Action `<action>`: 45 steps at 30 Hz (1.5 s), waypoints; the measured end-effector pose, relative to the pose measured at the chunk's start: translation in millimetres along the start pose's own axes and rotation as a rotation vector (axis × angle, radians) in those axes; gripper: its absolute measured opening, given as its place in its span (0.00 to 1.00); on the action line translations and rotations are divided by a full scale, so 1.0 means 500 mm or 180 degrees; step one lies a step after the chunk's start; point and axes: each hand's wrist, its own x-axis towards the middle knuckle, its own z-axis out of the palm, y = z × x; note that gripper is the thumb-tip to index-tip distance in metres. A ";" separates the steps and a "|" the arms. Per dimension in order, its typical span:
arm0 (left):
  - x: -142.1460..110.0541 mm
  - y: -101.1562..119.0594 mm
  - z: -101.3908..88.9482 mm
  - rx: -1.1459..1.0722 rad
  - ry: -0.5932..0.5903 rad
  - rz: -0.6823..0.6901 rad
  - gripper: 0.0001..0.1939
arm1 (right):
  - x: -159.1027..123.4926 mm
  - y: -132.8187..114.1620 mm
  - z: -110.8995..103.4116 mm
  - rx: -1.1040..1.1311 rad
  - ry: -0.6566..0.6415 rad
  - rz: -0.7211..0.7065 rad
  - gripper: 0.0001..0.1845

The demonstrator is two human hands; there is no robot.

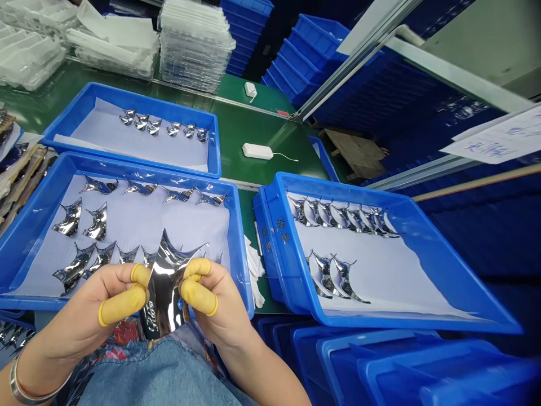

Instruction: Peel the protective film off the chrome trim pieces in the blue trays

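Both my hands pinch one shiny chrome curved part (165, 287) with pointed tips, held over my lap. My left hand (105, 307) grips its left edge with yellow finger cots on thumb and fingers; a silver bangle circles that wrist. My right hand (211, 307) grips its right edge, also in yellow cots. Just beyond the hands lies a blue tray (25, 225) lined with white paper, holding several of the same chrome parts in rows.
A second blue tray (422, 270) at the right, tilted, holds two rows of chrome parts. A third blue tray (84, 101) sits farther back on the green belt (262, 127). Stacked clear blister trays (194, 45), blue bins (313, 51), a small white box (257, 150).
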 end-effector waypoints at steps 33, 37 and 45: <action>-0.045 -0.002 0.010 0.2615 0.0545 0.1666 0.13 | 0.007 0.000 -0.007 -0.1117 -0.0330 -0.0570 0.14; -0.045 -0.011 0.017 0.3789 0.0314 0.2492 0.17 | 0.007 0.000 -0.013 -0.1549 -0.0373 -0.0891 0.11; -0.037 0.002 0.032 0.3771 0.0306 0.2400 0.09 | 0.007 -0.005 -0.012 -0.1587 -0.0533 -0.1061 0.08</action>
